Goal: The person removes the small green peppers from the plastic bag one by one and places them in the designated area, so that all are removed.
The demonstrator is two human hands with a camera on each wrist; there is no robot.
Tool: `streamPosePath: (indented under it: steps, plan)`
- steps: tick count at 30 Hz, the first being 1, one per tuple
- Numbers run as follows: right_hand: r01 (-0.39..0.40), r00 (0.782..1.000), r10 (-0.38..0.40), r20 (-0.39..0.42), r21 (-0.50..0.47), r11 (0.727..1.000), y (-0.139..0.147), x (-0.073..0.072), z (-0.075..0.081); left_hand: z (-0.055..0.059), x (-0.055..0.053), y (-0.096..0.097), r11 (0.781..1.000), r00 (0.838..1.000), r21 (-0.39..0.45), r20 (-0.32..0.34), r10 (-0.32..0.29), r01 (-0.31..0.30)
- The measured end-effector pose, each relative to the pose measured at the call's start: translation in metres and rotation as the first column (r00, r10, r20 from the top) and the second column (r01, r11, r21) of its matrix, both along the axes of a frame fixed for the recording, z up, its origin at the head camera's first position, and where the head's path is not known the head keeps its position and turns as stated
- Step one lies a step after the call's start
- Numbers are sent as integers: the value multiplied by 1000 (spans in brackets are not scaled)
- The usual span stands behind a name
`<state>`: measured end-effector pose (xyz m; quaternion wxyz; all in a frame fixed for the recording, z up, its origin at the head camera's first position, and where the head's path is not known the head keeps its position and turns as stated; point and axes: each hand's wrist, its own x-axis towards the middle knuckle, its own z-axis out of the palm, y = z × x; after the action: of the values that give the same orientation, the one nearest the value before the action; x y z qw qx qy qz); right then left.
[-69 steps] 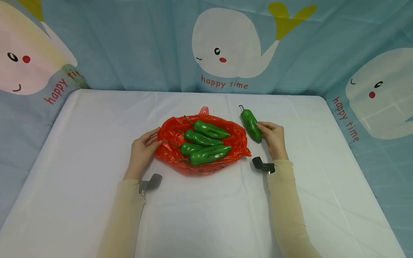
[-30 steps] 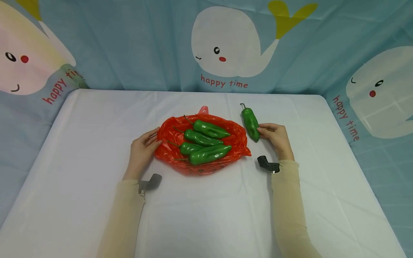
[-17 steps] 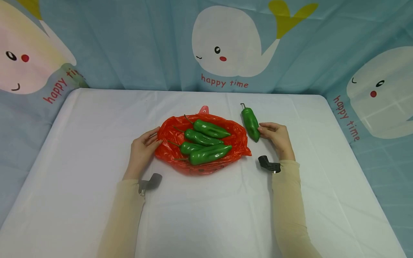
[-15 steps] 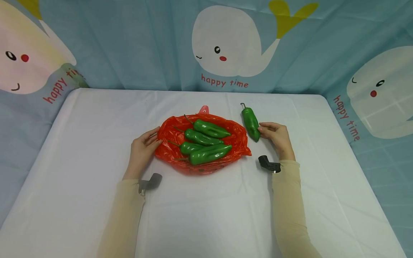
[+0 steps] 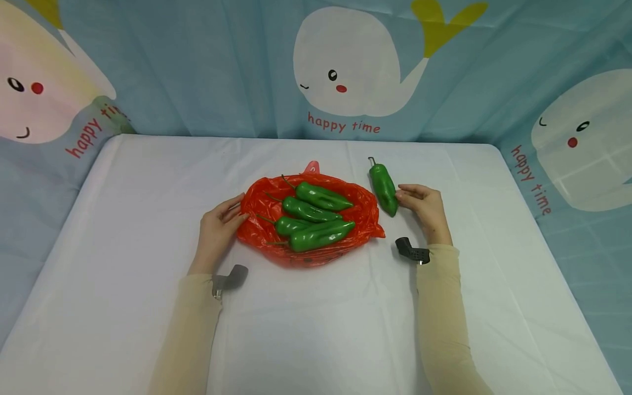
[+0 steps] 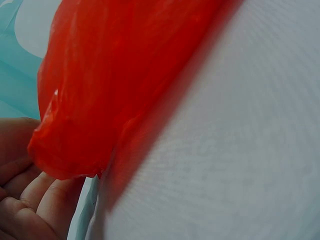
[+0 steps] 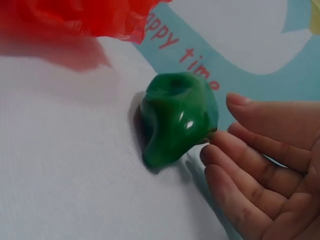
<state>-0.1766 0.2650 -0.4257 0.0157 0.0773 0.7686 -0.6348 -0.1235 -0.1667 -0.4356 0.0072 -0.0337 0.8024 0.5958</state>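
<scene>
In the head view, a red plastic bag [image 5: 269, 252] lies spread open with several long green peppers [image 5: 323, 236] resting in it. My left hand [image 5: 217, 230] is at the bag's left end, its relaxed fingers right at the plastic. The left wrist view has the red bag [image 6: 110, 75] overlapping part of those fingers [image 6: 55, 200]. Another green pepper [image 5: 383, 189] lies by itself just right of the bag, stem pointing away. Beside it, my right hand [image 5: 424, 211] has relaxed fingers and holds nothing. In the right wrist view, this pepper [image 7: 177, 120] is close to the loosely extended fingertips [image 7: 215, 155].
A white cloth [image 5: 316, 329] covers the table under everything. Behind its far edge hangs a blue curtain [image 5: 207, 71] printed with whales. Each wrist carries a small dark camera, the right one [image 5: 412, 251] sitting low over the cloth.
The right hand has let go of the single pepper and shifted slightly right. That pepper lies a little farther back than at first. The left hand and the bag stay put.
</scene>
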Motion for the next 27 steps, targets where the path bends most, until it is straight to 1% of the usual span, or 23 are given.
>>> streamPosePath:
  steps: [3,6,10,13,16,19,21,23,27]
  plan:
    - [27,998,-26,-48,13,1000,-2,1,4,1,0,0,1000,1000,2,2,0,0]
    - [43,992,-44,-116,-8,999,-6,1,9,0,0,-1,1000,1000,-3,1,2,-2]
    - [23,982,-29,-186,-34,999,-13,3,16,-4,0,-2,1000,1000,-3,5,7,-7]
    - [0,977,-4,-214,-17,1000,-19,7,24,-7,-1,-2,1000,1000,4,5,9,-9]
    - [-65,973,65,-222,7,998,-27,10,32,-9,-2,-2,1000,1000,1,-3,10,-10]
    - [-176,960,182,-212,48,983,-36,14,38,-8,-3,-2,1000,1000,-4,-14,11,-11]
    - [-253,945,261,-195,67,965,-43,16,42,-7,-2,-2,1000,1000,-10,-19,9,-9]
    - [-325,927,331,-177,66,944,-50,19,44,-5,-2,-2,1000,1000,-5,-22,8,-8]
    - [-445,884,443,-151,20,895,-63,23,47,-4,-2,-2,1000,1000,13,-22,10,-10]
